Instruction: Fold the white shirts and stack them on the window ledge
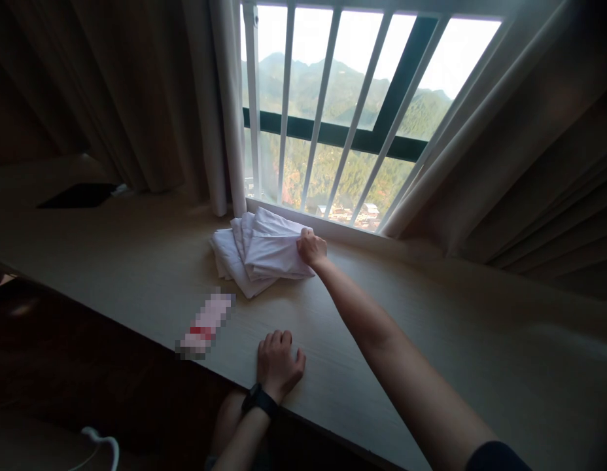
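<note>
Folded white cloths [278,252] lie in a fanned stack on the pale wooden surface, close below the window. My right hand [312,247] reaches out to the right end of the stack, its fingers closed on the edge of the top cloth. Nearer to me, my left hand [280,363] rests palm down by the front edge, holding nothing, with its fingers loosely bent and the thumb apart. A black watch [259,400] is on the left wrist. Between the cloths and the front edge lies a blurred pink and red item [205,326], left of my left hand.
Behind the cloths is a window with white bars [311,131]. Curtains hang to its left [200,98] and right [504,144]. A flat dark object [78,195] lies far left on the long surface [137,261]. A white cable [104,441] shows at the bottom left.
</note>
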A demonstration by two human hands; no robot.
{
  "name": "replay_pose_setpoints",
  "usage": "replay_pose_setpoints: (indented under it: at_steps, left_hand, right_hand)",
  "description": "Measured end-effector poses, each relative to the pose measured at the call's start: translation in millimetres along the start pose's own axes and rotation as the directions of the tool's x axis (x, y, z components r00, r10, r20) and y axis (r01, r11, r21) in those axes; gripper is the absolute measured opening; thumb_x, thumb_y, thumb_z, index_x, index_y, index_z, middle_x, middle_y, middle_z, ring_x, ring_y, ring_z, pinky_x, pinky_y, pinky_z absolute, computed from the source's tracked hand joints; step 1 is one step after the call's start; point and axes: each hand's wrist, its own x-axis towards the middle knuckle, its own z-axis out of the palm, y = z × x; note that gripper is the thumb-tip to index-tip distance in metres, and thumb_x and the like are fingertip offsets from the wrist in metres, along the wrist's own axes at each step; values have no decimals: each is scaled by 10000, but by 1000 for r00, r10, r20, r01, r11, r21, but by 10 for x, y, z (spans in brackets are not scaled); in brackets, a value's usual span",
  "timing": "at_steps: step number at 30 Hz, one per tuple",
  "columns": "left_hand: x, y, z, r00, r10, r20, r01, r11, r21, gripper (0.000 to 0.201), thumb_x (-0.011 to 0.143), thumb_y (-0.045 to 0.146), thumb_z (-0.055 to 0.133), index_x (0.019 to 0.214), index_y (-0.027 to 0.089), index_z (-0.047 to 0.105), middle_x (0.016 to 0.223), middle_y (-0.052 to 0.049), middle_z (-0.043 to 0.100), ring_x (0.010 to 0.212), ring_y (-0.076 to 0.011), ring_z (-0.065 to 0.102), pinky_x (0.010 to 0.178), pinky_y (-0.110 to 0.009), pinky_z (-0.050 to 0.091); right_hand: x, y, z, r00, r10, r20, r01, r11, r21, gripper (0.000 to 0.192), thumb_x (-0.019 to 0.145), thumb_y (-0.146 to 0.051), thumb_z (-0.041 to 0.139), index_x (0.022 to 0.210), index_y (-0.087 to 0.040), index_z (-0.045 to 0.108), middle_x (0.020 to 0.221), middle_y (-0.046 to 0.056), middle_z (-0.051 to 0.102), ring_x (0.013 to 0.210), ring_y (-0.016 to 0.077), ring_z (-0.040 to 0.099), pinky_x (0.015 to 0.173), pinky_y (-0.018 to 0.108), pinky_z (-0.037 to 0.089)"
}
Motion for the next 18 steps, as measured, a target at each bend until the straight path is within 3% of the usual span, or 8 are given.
replay_pose_setpoints:
  at_steps: [2,4,6,8,9,13,16,18]
  left_hand:
    - [-8,-5,-8,1000,-1,-3,1,1000,-5,147,835,335,587,901,203,588,965,-90,615,961,-271,552,855,-393,364]
    - [-15,-4,-17,1000,-3,-6,3,1000,-8,148,834,333,589,902,202,590,964,-88,619,962,-265,556,859,-382,364]
    - [-21,5,-24,1000,-3,-10,3,1000,0,146,837,330,584,901,199,594,959,-87,623,959,-259,560,863,-373,364]
    - [-28,16,-25,1000,2,-15,-2,1000,19,149,843,331,572,898,195,597,954,-87,629,955,-257,564,860,-367,365]
    - [-32,19,-22,1000,8,-17,-8,1000,29,152,848,333,562,897,194,598,952,-87,632,955,-257,566,856,-365,367]
    - [-34,-14,16,1000,23,-21,-22,998,60,164,844,337,547,883,187,599,939,-92,645,950,-265,581,858,-371,386]
    - [13,-46,40,1000,-4,-4,4,999,46,169,840,347,551,870,188,602,960,-104,655,992,-286,596,893,-394,404]
    - [55,20,22,994,-78,73,82,995,-51,187,846,366,554,880,190,608,983,-108,663,1019,-295,608,905,-406,424]
  right_hand:
    - [-10,117,-276,991,65,-118,-52,992,112,320,1023,-269,285,1244,-146,481,1143,165,640,994,284,664,874,423,501]
    - [-28,287,-666,949,153,-274,-83,965,250,328,1024,-259,248,1245,-133,454,1060,149,658,955,280,658,861,421,497]
    - [-88,491,-1130,860,228,-457,-56,931,360,357,1028,-242,189,1247,-119,442,1039,148,656,963,274,647,862,417,489]
    - [-224,701,-1605,772,227,-593,28,921,388,394,1034,-244,141,1231,-118,458,1051,149,645,991,261,637,872,416,481]
    - [-325,805,-1827,756,191,-626,75,925,373,401,1038,-261,144,1210,-121,478,1044,144,643,995,256,634,874,416,478]
    - [-894,1227,-2546,785,24,-619,187,943,275,301,1007,-367,349,1041,-165,570,923,110,658,950,253,629,869,391,477]
    - [-1403,1557,-2951,720,100,-687,159,940,304,244,966,-371,413,970,-192,579,893,98,656,946,253,617,877,370,474]
    - [-1743,1735,-3173,681,150,-717,155,927,341,223,950,-361,422,952,-197,573,882,82,642,946,244,608,878,365,474]
